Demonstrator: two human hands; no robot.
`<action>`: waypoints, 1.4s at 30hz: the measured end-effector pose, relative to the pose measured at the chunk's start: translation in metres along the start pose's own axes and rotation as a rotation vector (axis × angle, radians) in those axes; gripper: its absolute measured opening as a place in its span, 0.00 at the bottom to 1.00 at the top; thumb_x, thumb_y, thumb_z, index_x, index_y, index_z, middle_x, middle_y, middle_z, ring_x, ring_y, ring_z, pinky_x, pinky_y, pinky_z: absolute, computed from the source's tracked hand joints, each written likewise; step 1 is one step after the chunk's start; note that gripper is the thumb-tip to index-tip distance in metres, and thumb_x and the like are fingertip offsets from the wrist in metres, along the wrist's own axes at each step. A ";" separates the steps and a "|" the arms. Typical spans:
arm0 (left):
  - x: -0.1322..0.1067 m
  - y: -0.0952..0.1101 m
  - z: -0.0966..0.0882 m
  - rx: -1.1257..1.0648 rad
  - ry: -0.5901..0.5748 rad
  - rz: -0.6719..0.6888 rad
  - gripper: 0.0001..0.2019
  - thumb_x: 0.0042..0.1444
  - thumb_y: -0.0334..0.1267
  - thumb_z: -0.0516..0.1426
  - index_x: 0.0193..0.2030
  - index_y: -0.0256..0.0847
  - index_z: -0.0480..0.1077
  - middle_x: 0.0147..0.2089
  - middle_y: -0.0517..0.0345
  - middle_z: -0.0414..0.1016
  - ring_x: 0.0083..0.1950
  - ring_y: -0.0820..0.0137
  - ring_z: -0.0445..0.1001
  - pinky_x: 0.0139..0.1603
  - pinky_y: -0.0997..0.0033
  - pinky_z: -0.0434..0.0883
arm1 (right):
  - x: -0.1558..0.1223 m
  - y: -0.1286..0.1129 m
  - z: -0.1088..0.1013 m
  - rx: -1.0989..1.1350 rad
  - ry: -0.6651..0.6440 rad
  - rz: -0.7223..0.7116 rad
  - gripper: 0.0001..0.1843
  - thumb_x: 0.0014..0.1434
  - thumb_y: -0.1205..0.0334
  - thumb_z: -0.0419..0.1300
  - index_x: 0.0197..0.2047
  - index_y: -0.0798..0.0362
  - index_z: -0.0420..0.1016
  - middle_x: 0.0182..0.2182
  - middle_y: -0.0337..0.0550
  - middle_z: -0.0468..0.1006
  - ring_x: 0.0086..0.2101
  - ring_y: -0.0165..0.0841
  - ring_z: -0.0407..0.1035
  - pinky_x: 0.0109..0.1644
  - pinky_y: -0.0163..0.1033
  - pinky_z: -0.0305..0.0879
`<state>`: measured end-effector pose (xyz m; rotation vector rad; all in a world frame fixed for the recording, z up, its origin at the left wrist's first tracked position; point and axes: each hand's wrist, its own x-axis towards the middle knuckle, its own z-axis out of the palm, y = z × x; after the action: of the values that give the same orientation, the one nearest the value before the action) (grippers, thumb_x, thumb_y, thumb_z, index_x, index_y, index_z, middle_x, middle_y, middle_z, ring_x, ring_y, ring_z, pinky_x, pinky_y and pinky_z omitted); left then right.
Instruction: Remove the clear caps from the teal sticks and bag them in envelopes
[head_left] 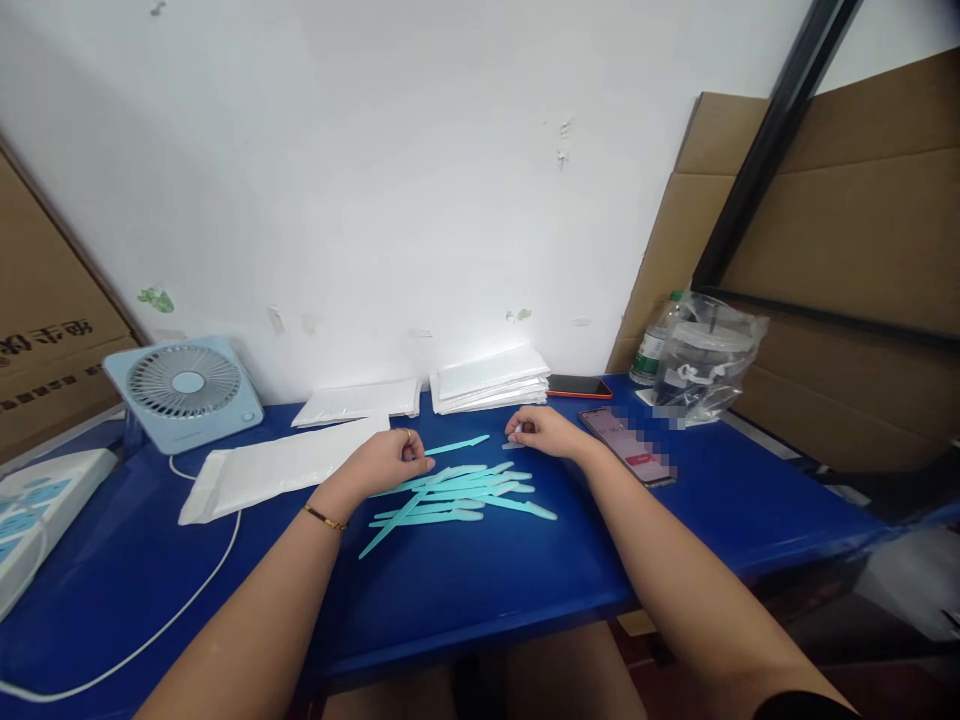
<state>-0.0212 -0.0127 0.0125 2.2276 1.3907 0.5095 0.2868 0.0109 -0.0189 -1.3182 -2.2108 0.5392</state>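
Stick point(459, 444) pinched by its end in my left grip point(384, 463), I have my right grip point(549, 431) closed on what looks like a small clear piece point(513, 446); the other sticks point(463, 492) lie crossed on the tabletop point(480, 590) just nearer me. Slack fingertips could let that piece slip, or drop the stick among the others.

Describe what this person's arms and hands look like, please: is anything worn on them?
Both hands are gloveless. The left hand has a thin gold-toned ring, and a narrow bracelet, gold-toned with darker parts, circles that wrist. The right hand shows no jewellery; a black edge, probably a sleeve, shows high on that arm.
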 end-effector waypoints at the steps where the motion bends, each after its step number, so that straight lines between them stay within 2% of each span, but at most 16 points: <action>1: -0.003 0.002 -0.002 0.027 -0.095 -0.025 0.17 0.43 0.55 0.58 0.27 0.42 0.71 0.26 0.59 0.70 0.27 0.68 0.66 0.26 0.72 0.59 | 0.000 -0.002 0.001 0.003 0.013 -0.016 0.09 0.52 0.60 0.58 0.34 0.53 0.76 0.30 0.41 0.75 0.28 0.29 0.65 0.33 0.34 0.60; 3: -0.006 0.006 -0.003 0.078 -0.217 -0.042 0.17 0.43 0.55 0.57 0.26 0.41 0.71 0.26 0.59 0.71 0.27 0.70 0.66 0.25 0.73 0.58 | 0.001 -0.005 0.002 0.012 0.019 -0.042 0.09 0.54 0.60 0.57 0.34 0.53 0.77 0.31 0.41 0.75 0.29 0.29 0.65 0.33 0.34 0.59; 7: -0.005 0.011 0.001 0.095 -0.299 -0.047 0.18 0.44 0.54 0.55 0.26 0.40 0.70 0.25 0.59 0.71 0.26 0.71 0.64 0.25 0.74 0.57 | 0.001 -0.004 0.005 -0.020 0.025 -0.070 0.11 0.51 0.59 0.61 0.38 0.52 0.76 0.33 0.42 0.74 0.29 0.29 0.65 0.34 0.34 0.60; 9: -0.004 0.011 0.003 0.082 -0.304 -0.043 0.18 0.44 0.55 0.55 0.27 0.40 0.71 0.25 0.60 0.70 0.26 0.72 0.64 0.25 0.73 0.58 | 0.000 -0.001 0.005 -0.034 0.009 -0.058 0.12 0.48 0.59 0.63 0.37 0.52 0.76 0.33 0.42 0.74 0.29 0.29 0.65 0.33 0.34 0.60; 13: -0.004 0.010 0.006 0.086 -0.288 -0.023 0.19 0.44 0.56 0.54 0.26 0.40 0.71 0.23 0.60 0.70 0.25 0.71 0.63 0.24 0.73 0.57 | -0.001 -0.005 0.005 -0.029 -0.014 -0.054 0.08 0.49 0.62 0.63 0.34 0.53 0.77 0.31 0.42 0.73 0.29 0.30 0.66 0.33 0.34 0.61; 17: -0.006 0.013 0.007 0.088 -0.281 -0.020 0.17 0.43 0.53 0.56 0.27 0.40 0.73 0.25 0.59 0.72 0.27 0.70 0.66 0.24 0.74 0.57 | -0.001 -0.030 0.009 0.004 0.045 -0.158 0.07 0.52 0.62 0.61 0.36 0.52 0.77 0.35 0.42 0.73 0.33 0.30 0.66 0.36 0.34 0.61; 22: -0.006 0.015 0.010 0.035 -0.300 -0.021 0.15 0.45 0.50 0.55 0.26 0.40 0.73 0.26 0.59 0.73 0.29 0.69 0.68 0.26 0.74 0.60 | -0.001 -0.051 0.018 -0.017 -0.079 -0.270 0.07 0.55 0.63 0.59 0.37 0.50 0.77 0.34 0.42 0.73 0.36 0.31 0.66 0.37 0.35 0.61; 26: -0.005 0.014 0.010 -0.004 -0.185 -0.020 0.17 0.49 0.52 0.53 0.29 0.40 0.70 0.27 0.59 0.72 0.29 0.70 0.67 0.26 0.73 0.60 | 0.000 -0.044 0.017 -0.106 -0.011 -0.253 0.09 0.56 0.66 0.57 0.40 0.50 0.76 0.36 0.44 0.73 0.39 0.34 0.65 0.41 0.37 0.60; 28: -0.004 0.014 0.009 -0.042 -0.121 -0.014 0.18 0.51 0.54 0.51 0.31 0.40 0.69 0.27 0.59 0.72 0.28 0.69 0.68 0.26 0.73 0.60 | 0.001 -0.039 0.014 -0.148 -0.004 -0.246 0.08 0.54 0.67 0.59 0.38 0.51 0.77 0.35 0.44 0.73 0.40 0.35 0.65 0.43 0.38 0.60; 32: -0.002 0.015 0.009 -0.197 -0.092 0.000 0.17 0.55 0.52 0.49 0.34 0.40 0.67 0.28 0.60 0.73 0.29 0.70 0.70 0.29 0.73 0.63 | -0.001 -0.037 0.011 -0.076 -0.141 -0.242 0.05 0.52 0.64 0.61 0.33 0.50 0.79 0.31 0.41 0.74 0.33 0.31 0.67 0.38 0.35 0.61; 34: 0.000 0.016 0.012 -0.232 -0.066 0.020 0.15 0.55 0.51 0.49 0.34 0.41 0.66 0.29 0.60 0.72 0.29 0.70 0.71 0.30 0.73 0.64 | -0.002 -0.042 0.011 0.007 -0.179 -0.219 0.06 0.52 0.60 0.61 0.33 0.51 0.79 0.30 0.40 0.75 0.30 0.30 0.67 0.34 0.33 0.61; 38: 0.007 0.021 0.023 -0.128 0.031 0.121 0.13 0.57 0.47 0.48 0.35 0.42 0.67 0.30 0.61 0.72 0.31 0.71 0.70 0.31 0.74 0.63 | -0.002 -0.055 0.018 0.181 -0.059 -0.123 0.15 0.53 0.52 0.61 0.41 0.52 0.77 0.30 0.40 0.76 0.29 0.29 0.66 0.32 0.33 0.60; 42: 0.014 0.022 0.032 -0.009 0.076 0.180 0.12 0.58 0.44 0.48 0.36 0.42 0.69 0.33 0.59 0.74 0.35 0.69 0.71 0.34 0.72 0.63 | 0.001 -0.052 0.021 0.234 -0.024 -0.089 0.14 0.54 0.52 0.59 0.35 0.54 0.77 0.25 0.39 0.74 0.26 0.27 0.64 0.30 0.32 0.58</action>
<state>0.0182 -0.0141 -0.0002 2.3608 1.2274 0.6671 0.2379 -0.0133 -0.0063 -1.0929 -2.1384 0.7565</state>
